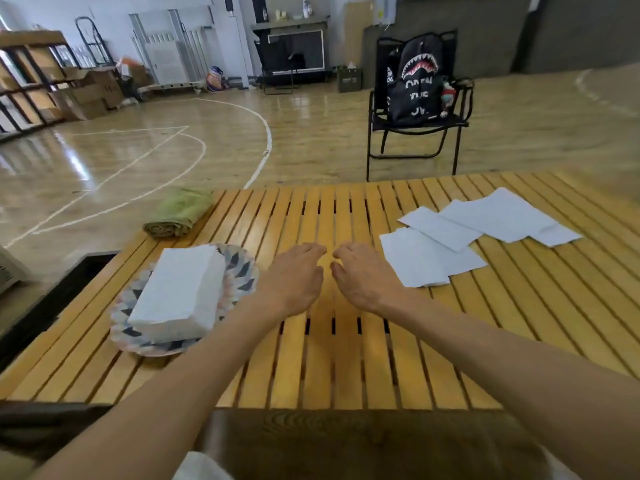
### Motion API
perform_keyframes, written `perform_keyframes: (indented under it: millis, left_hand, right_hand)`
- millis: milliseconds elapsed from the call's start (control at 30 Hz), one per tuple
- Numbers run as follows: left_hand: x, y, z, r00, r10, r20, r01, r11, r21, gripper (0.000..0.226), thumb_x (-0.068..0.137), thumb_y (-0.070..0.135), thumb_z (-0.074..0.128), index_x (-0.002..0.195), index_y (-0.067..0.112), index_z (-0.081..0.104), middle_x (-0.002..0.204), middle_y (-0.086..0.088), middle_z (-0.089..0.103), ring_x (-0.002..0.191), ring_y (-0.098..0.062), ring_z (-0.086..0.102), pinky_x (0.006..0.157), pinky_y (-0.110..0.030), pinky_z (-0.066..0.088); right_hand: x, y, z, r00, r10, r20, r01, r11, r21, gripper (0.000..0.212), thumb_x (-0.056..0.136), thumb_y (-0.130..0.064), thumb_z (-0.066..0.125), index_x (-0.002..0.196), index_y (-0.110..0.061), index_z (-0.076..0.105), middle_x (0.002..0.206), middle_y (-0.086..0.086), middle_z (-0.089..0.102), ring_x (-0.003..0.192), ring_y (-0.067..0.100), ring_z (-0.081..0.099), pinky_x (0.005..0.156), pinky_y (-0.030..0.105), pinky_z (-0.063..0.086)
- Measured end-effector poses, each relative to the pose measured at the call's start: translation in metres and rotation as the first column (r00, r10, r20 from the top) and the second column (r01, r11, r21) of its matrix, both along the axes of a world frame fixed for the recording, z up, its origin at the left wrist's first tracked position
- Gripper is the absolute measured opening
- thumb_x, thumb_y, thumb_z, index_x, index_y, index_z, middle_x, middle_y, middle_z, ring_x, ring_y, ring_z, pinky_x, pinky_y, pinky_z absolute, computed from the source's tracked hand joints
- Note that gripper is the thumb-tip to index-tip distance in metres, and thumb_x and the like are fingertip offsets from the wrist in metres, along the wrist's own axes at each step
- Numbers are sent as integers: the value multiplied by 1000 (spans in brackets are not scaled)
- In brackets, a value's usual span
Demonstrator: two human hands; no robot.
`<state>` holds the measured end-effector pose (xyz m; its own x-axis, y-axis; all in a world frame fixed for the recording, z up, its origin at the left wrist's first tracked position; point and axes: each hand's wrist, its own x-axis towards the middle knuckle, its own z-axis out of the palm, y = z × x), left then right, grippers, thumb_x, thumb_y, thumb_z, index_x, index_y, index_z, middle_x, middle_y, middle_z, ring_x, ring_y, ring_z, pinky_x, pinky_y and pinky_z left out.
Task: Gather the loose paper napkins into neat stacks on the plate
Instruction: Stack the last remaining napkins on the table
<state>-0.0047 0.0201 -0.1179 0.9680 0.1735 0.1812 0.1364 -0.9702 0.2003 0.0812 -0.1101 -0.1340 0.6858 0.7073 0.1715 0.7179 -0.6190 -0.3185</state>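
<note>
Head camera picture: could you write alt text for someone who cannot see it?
A person's empty left hand and right hand hover over a slatted yellow wooden table, between a patterned round plate bearing a neat white napkin stack and several loose white paper napkins at right. A rolled green towel lies behind the plate.

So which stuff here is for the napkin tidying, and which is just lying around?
For the job: loose napkins; napkin stack; plate; left hand; right hand.

Just lying about: green towel; black chair; backpack.
</note>
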Motion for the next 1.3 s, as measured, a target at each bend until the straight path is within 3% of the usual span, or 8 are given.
perform_keyframes:
  millis: [100, 300, 400, 600, 700, 833, 1033, 1300]
  left_hand:
    - [39, -48, -16, 996, -78, -38, 76, 995, -59, 44, 102, 22, 41, 146, 18, 41, 150, -2, 43, 137, -21, 38, 112, -37, 31]
    - [80, -109, -35, 969, -201, -144, 195, 979, -50, 40, 102, 30, 39, 140, 20, 47, 143, -2, 50, 131, -24, 44, 106, -41, 37]
    - [77, -110, -43, 969, -192, -152, 200, 979, 38, 31, 99, 39, 41, 120, 21, 54, 119, 0, 56, 111, -22, 52, 91, -38, 40]
    - [38, -99, -44, 982, -170, -88, 173, 984, 36, 43, 94, 62, 41, 112, 25, 54, 106, 10, 54, 91, -15, 55, 80, -32, 39]
    - [11, -90, -40, 987, -145, -73, 145, 989, -7, 47, 92, 69, 34, 104, 28, 54, 101, 11, 54, 84, -11, 54, 78, -31, 39]
    - [-17, -78, -34, 985, -126, -122, 121, 991, -47, 47, 81, 75, 51, 98, 31, 53, 102, 14, 52, 93, -10, 50, 86, -30, 41]
    - [-36, -70, -29, 966, -217, -143, 198, 971, -136, 23, 88, 24, 62, 106, 37, 54, 122, 17, 52, 120, -7, 45, 113, -36, 32]
    - [-43, -75, -36, 967, -221, -129, 210, 973, -96, 32, 96, 25, 54, 126, 35, 54, 137, 16, 49, 129, -6, 39, 113, -32, 30]
  right_hand:
    - [36, -61, -7, 989, -147, 14, 147, 987, -65, 34, 103, -31, 40, 122, -13, 63, 127, 8, 60, 116, 26, 52, 96, 43, 43]
    - [75, -141, -27, 957, -284, -59, 274, 952, -135, 43, 103, -34, 39, 141, -15, 48, 140, 10, 52, 124, 30, 48, 99, 45, 40]
    - [79, -151, -34, 950, -301, -80, 288, 947, -146, 44, 102, -38, 39, 139, -16, 45, 137, 9, 53, 122, 30, 49, 95, 44, 41]
    - [74, -154, -33, 947, -312, -79, 298, 942, -155, 32, 102, -37, 39, 121, -15, 54, 123, 6, 55, 100, 23, 52, 77, 37, 39]
    - [71, -157, -26, 938, -335, -94, 318, 935, -154, 31, 102, -34, 41, 119, -12, 56, 122, 7, 57, 102, 26, 56, 82, 40, 47]
    - [61, -158, -16, 926, -374, -46, 359, 913, -192, 30, 100, -32, 46, 122, -12, 54, 124, 10, 56, 110, 29, 54, 92, 44, 48]
    - [12, -141, -15, 990, -59, -126, 53, 997, -52, 37, 96, -31, 58, 133, -27, 55, 140, -3, 51, 129, 18, 44, 106, 37, 41]
    - [-13, -144, -22, 987, 25, -160, -37, 996, -76, 24, 96, -39, 57, 119, -33, 65, 118, -11, 54, 108, 9, 51, 91, 28, 46]
